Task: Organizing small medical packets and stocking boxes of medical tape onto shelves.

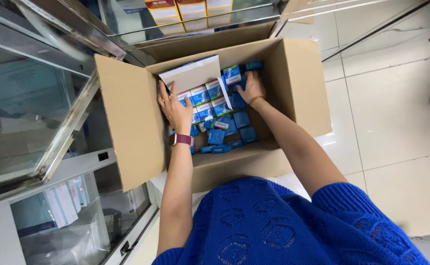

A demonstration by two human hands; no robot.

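An open cardboard carton (126,122) stands in front of me, its flaps spread out. Inside lie several small blue and white boxes (234,130), some loose at the bottom. A white inner tray (190,73) holds a neat row of these boxes (210,100). My left hand (175,108), with a ring and a dark red wristwatch, grips the left end of that row. My right hand (251,87) presses on the boxes at the row's right end, deeper in the carton. Both arms reach down into it, in blue knit sleeves.
A glass display cabinet (33,113) with a metal frame stands to the left, with papers on its lower shelf (68,201). A glass counter (185,17) with yellow and red boxes lies beyond the carton. White floor tiles (396,108) spread to the right.
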